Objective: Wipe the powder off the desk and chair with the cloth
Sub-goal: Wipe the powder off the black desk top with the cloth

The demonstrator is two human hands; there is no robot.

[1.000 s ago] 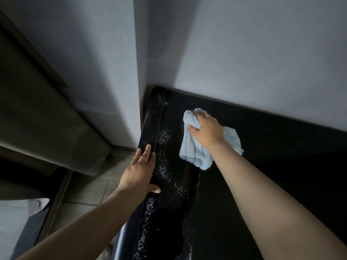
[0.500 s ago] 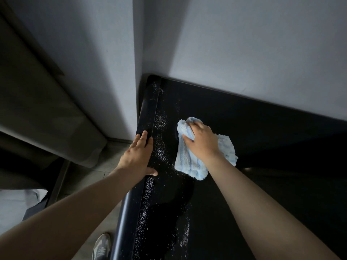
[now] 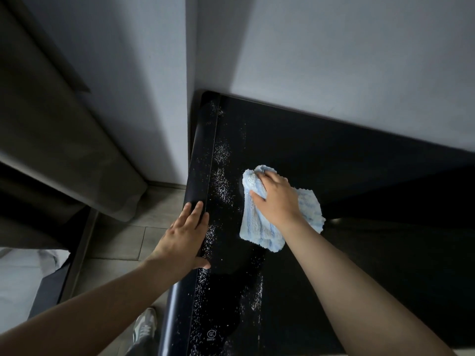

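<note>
A glossy black desk (image 3: 334, 176) fills the right and middle of the view. White powder (image 3: 222, 186) lies in speckled patches along its left strip, with more near the front edge. My right hand (image 3: 277, 199) presses a light blue fluffy cloth (image 3: 259, 227) flat on the desk, just right of the powder. My left hand (image 3: 183, 237) lies flat with spread fingers on the desk's rounded left edge, thumb on the top surface. No chair is in view.
Grey walls (image 3: 334, 73) meet the desk's back and left sides. Left of the desk, a tiled floor (image 3: 120, 242) shows below a dark curtain (image 3: 51, 150). My shoe (image 3: 145, 327) is beside the desk's front left.
My right hand has dragged the cloth toward me along the desk, away from the back wall. My left hand has stayed on the left edge.
</note>
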